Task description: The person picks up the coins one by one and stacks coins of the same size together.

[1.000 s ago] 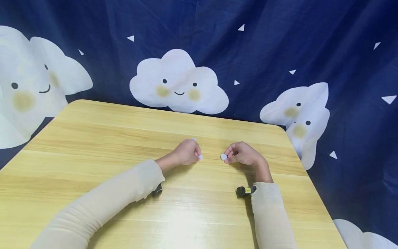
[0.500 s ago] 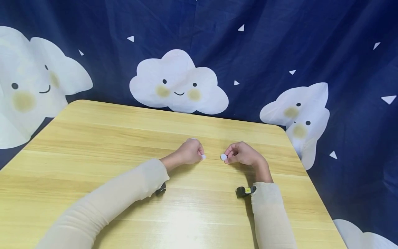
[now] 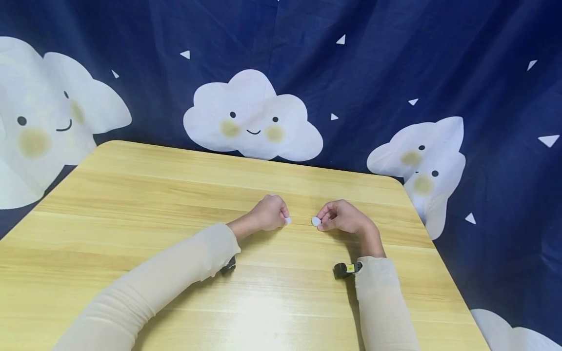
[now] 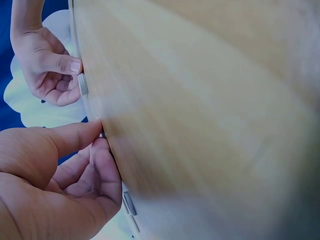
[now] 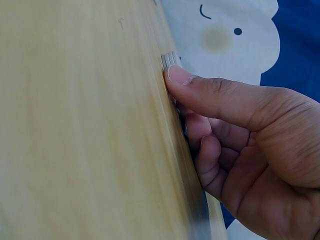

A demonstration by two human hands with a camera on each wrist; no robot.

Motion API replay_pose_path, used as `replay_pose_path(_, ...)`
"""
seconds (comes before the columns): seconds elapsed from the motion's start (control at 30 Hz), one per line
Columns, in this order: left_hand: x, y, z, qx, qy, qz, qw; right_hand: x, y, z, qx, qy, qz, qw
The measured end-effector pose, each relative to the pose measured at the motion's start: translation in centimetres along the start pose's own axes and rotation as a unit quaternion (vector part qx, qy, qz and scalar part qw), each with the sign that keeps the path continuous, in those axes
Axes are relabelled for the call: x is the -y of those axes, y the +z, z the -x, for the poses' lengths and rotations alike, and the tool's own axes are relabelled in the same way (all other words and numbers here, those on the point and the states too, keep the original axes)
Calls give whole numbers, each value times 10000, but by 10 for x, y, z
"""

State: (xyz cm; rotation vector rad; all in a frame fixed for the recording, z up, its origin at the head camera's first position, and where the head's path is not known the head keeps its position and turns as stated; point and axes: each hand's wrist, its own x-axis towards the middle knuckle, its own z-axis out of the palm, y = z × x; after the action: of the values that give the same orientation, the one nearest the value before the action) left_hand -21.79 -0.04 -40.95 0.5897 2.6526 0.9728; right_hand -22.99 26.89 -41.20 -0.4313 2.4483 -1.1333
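In the head view my left hand [image 3: 269, 213] pinches a small white disc [image 3: 288, 221] between thumb and fingertips, low over the table. My right hand [image 3: 345, 217] is to its right, thumb and fingers gripping a short stack of white discs [image 3: 316, 222] at the tabletop. Seen by the right wrist camera, that stack [image 5: 171, 59] shows several thin layers beyond the thumb tip. A narrow gap lies between the two hands. Behind the left hand's knuckles peeks a sliver of another white piece [image 3: 272, 195]; the left wrist view shows small flat pieces [image 4: 129, 203] beside that hand.
The pale wooden table [image 3: 175, 175] stretches around both arms, with rounded far corners. Behind it hangs a dark blue curtain [image 3: 351, 78] printed with white clouds. Black wrist cameras [image 3: 340, 271] stick out under the sleeves.
My left hand has slid slightly to the right with its white disc, closer to the right hand, then nearly stopped. The right hand and its stack have stayed in place.
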Motion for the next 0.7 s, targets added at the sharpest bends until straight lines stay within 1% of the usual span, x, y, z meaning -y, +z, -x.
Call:
replay_pose_path(0.2, 0, 0, 0, 14, -43, 29, 10000, 1, -2, 2, -18, -13, -64, 10000)
replay_pose_path(0.4, -1, -1, 1, 27, -55, 53, 10000, 6, -2, 4, -111, -70, 80, 9999)
replay_pose_path(0.47, -1, -1, 1, 38, -74, 51, 10000, 10, -1, 3, -174, -130, 183, 9996)
replay_pose_path(0.6, -1, -1, 1, 58, -93, 49, 9999, 20, 3, 0, -259, -456, 446, 9976)
replay_pose_path(0.7, -1, -1, 1, 67, -106, 75, 9999, 27, 7, -4, -284, -618, 618, 9958)
